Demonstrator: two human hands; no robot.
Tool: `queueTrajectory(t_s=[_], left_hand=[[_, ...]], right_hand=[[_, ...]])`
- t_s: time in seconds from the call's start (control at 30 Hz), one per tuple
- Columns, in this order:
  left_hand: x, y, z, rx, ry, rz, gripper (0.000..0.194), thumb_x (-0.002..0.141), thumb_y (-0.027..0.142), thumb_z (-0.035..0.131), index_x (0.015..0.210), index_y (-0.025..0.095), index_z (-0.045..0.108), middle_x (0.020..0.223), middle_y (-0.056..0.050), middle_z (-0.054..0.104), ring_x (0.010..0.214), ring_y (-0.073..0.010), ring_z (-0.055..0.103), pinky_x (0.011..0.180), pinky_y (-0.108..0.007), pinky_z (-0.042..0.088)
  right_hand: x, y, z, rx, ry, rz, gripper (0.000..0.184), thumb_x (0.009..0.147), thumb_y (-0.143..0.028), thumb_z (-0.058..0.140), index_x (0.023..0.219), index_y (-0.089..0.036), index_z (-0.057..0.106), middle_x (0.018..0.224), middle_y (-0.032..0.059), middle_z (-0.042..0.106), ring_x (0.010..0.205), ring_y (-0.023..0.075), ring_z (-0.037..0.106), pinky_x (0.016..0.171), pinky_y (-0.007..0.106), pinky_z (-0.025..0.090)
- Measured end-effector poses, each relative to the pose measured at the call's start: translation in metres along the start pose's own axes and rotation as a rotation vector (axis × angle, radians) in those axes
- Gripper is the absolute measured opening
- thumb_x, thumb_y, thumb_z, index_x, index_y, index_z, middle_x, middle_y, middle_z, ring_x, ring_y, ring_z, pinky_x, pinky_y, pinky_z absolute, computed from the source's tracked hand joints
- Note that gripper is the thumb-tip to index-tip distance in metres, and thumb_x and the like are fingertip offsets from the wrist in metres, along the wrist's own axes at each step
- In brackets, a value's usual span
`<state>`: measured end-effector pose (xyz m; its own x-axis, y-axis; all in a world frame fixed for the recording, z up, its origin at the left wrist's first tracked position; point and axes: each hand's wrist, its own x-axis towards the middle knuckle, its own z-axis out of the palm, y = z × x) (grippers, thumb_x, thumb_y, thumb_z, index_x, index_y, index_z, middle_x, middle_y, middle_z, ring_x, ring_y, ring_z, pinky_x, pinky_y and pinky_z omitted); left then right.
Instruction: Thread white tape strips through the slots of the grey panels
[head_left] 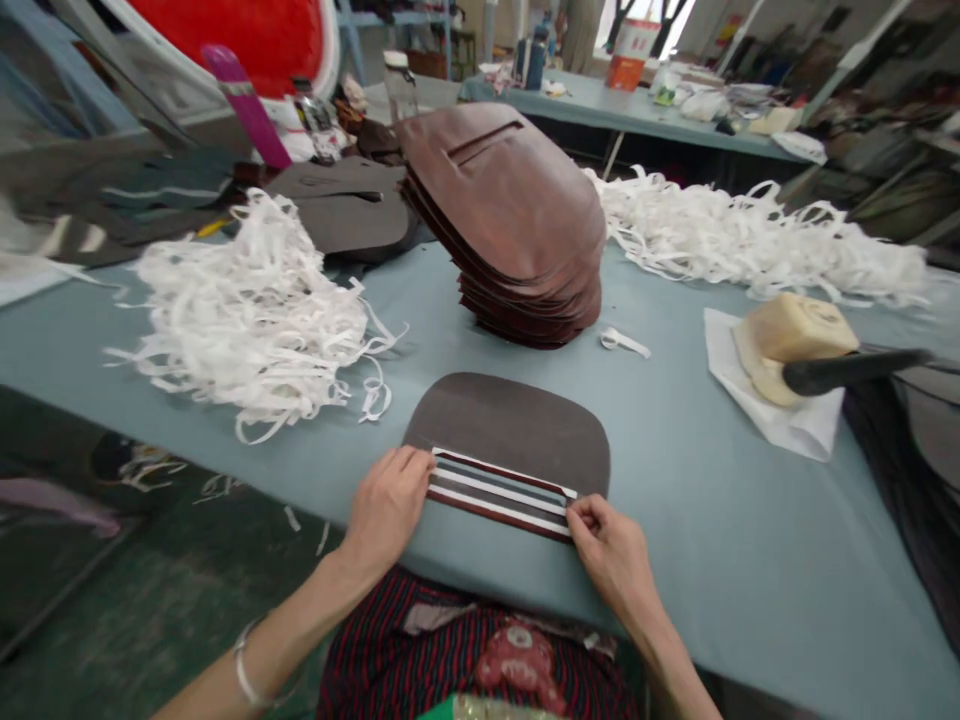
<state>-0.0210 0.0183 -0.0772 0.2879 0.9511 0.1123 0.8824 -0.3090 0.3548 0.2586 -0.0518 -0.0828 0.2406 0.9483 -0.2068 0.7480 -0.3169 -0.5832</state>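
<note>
A dark brown leather piece [517, 425] lies flat near the table's front edge, with a folded slot edge and white tape strips [499, 492] running across it. My left hand [386, 505] rests on the left end of the strips, fingers curled down onto them. At the right end, my right hand [611, 550] pinches a white strip between thumb and fingers. A tall stack of similar brown leather pieces [510, 220] stands behind.
Piles of white paper strips lie at the left [255, 310] and far right [750, 235]. A yellowish sponge block [791, 340] sits on a white cloth [802, 425] with a dark tool handle [855, 368]. Dark cut pieces [345, 205] lie at the back left.
</note>
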Motion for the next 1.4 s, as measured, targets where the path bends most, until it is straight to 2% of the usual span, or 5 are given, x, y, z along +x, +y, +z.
queueTrajectory(t_s=[0.5, 0.63, 0.87, 1.0, 1.4], left_hand=[[-0.040, 0.011, 0.007, 0.392, -0.102, 0.204, 0.063, 0.081, 0.001, 0.039, 0.138, 0.027, 0.041, 0.131, -0.014, 0.052, 0.115, -0.0295, 0.050, 0.084, -0.040, 0.046], [-0.035, 0.009, 0.009, 0.344, -0.063, 0.208, 0.054, 0.084, 0.008, 0.045, 0.135, 0.025, 0.045, 0.129, -0.015, 0.052, 0.118, -0.0301, 0.048, 0.090, -0.042, 0.045], [-0.005, 0.005, 0.010, 0.229, 0.020, 0.235, 0.042, 0.086, 0.031, 0.055, 0.128, 0.028, 0.051, 0.132, -0.014, 0.050, 0.124, -0.0313, 0.044, 0.094, -0.046, 0.043], [0.002, 0.004, 0.012, 0.158, 0.049, 0.157, 0.034, 0.089, 0.028, 0.051, 0.123, 0.027, 0.053, 0.127, -0.011, 0.053, 0.121, -0.0280, 0.046, 0.094, -0.044, 0.042], [0.000, -0.006, 0.019, -0.182, 0.173, 0.000, 0.033, 0.084, 0.032, 0.060, 0.113, 0.022, 0.050, 0.117, -0.008, 0.054, 0.113, -0.0245, 0.049, 0.092, -0.041, 0.043]], right_hand=[[-0.001, -0.007, 0.002, -0.150, 0.045, 0.059, 0.014, 0.080, -0.028, 0.052, 0.069, -0.022, 0.054, 0.053, -0.0050, 0.053, 0.051, 0.0109, 0.049, 0.053, 0.022, 0.028], [-0.003, -0.017, 0.004, -0.320, 0.068, 0.010, 0.006, 0.081, -0.020, 0.051, 0.080, -0.021, 0.056, 0.063, -0.0032, 0.057, 0.054, 0.0113, 0.050, 0.052, 0.023, 0.028], [0.008, -0.061, 0.023, -0.439, 0.022, -0.508, 0.029, 0.086, -0.012, 0.049, 0.111, -0.021, 0.060, 0.094, 0.0051, 0.059, 0.085, 0.0161, 0.057, 0.066, 0.022, 0.040], [0.023, -0.066, 0.028, -0.427, -0.024, -0.459, 0.019, 0.091, -0.017, 0.047, 0.080, -0.019, 0.063, 0.083, 0.0032, 0.058, 0.072, 0.0126, 0.058, 0.064, 0.021, 0.040], [0.045, -0.070, 0.033, -0.715, 0.024, -0.491, 0.012, 0.084, -0.010, 0.052, 0.078, -0.019, 0.058, 0.082, 0.0040, 0.061, 0.071, 0.0170, 0.063, 0.055, 0.024, 0.040]])
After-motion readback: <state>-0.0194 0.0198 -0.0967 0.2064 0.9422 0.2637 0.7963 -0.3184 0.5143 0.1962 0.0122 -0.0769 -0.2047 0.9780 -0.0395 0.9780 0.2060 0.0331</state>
